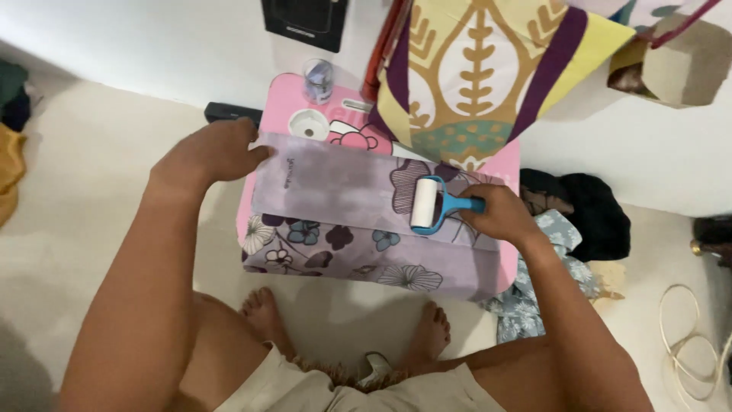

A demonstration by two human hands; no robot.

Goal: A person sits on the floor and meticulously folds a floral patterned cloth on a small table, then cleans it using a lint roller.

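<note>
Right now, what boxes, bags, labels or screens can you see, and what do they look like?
Black flat rectangular panel: top, against the white wall; whether it is a screen is unclear.
Brown paper bag: top right, hanging, open.
Small clear jar with purple label: on the pink cartoon-print board.

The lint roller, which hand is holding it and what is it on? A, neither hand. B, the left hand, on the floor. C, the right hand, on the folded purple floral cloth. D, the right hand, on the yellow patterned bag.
C: the right hand grips the blue handle of the lint roller, whose white roll lies on the purple floral cloth.
</note>
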